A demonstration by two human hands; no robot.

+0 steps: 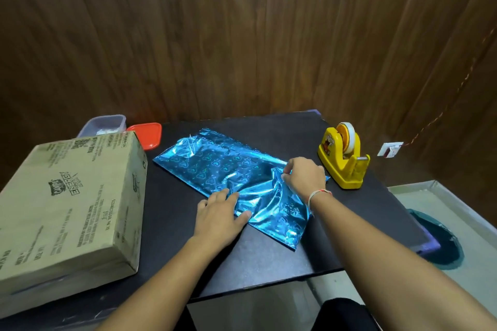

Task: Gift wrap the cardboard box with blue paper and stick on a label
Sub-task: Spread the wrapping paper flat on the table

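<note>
A folded sheet of shiny blue wrapping paper [215, 164] with a heart pattern lies in the middle of the black table [269, 255]. My left hand [219, 216] presses flat on its near left edge, fingers straight. My right hand [304, 176] pinches a lifted fold of the paper at its right end. The brown cardboard box [70, 204], printed with black text, rests on the table's left side, apart from the paper. No label is in sight.
A yellow tape dispenser [343, 158] stands at the table's right, close to my right hand. Behind the box sit a clear plastic container [105, 125] and its red lid [146, 134]. Wooden wall panels rise behind; the table's right edge drops to the floor.
</note>
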